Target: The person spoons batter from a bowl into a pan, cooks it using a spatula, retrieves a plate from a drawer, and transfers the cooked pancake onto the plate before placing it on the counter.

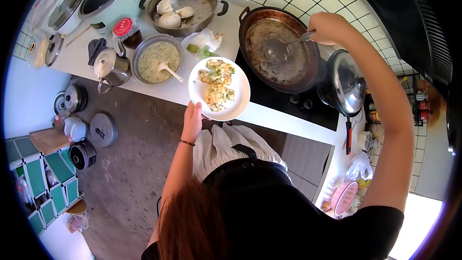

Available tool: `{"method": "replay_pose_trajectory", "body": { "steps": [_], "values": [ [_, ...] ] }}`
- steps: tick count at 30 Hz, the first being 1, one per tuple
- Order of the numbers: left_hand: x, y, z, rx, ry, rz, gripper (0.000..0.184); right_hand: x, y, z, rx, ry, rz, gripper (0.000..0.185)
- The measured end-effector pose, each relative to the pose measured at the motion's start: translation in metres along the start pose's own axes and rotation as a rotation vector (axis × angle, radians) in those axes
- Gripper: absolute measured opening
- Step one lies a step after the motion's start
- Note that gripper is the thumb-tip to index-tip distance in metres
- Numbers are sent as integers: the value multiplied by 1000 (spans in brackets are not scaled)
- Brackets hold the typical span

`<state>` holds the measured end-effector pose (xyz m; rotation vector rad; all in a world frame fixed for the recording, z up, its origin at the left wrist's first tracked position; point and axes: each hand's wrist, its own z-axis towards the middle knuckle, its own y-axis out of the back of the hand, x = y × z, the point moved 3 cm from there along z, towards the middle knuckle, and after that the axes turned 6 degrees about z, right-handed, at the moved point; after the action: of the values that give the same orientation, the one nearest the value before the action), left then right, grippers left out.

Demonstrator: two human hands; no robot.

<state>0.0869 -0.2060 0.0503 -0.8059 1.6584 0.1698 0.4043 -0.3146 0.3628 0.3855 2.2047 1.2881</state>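
Note:
My left hand (193,121) holds a white plate (243,90) by its near edge, over the counter's front edge. Pieces of browned egg with green bits (220,84) lie on it. My right hand (329,29) is closed round the handle of a metal spatula (299,40), whose blade rests in the large dark wok (303,74). The wok's bottom looks oily, with small residue. Left of the plate stands a bowl of pale batter with green bits (149,57), and a white spoon (169,71) leans in it.
A steamer pan (207,17) with white buns stands behind the bowl. At the left are a metal pitcher (115,72), a red-lidded jar (129,37) and a pale green cooker (113,12). A lidded pan (345,79) is right of the wok. Eggshells and green scraps lie behind the plate.

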Motion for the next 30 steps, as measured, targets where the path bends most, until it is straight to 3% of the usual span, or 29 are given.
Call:
{"method": "replay_pose_trajectory", "body": {
  "steps": [5, 14, 17, 20, 25, 28, 30],
  "values": [
    [0, -4, 6, 7, 19, -13, 32, 18, 25, -10, 200, 57, 223, 27],
    [17, -7, 25, 33, 64, -16, 32, -24, 26, -34, 223, -3, 577, 31],
    [22, -2, 29, 71, 67, -11, 35, -39, 41, -63, 65, 43, 614, 33],
    [16, -1, 29, 73, 49, -22, 35, -3, 62, -107, -26, -71, 565, 29],
    [-13, 0, 20, 99, 32, -100, 37, 49, 46, -184, -290, 79, 114, 37],
    [-20, 6, 18, 39, 7, -120, 39, 48, 13, -223, -360, -42, 267, 38],
    [-26, 12, 15, 95, 8, -85, 40, 43, -25, -252, -428, -239, 629, 38]
  ]
}}
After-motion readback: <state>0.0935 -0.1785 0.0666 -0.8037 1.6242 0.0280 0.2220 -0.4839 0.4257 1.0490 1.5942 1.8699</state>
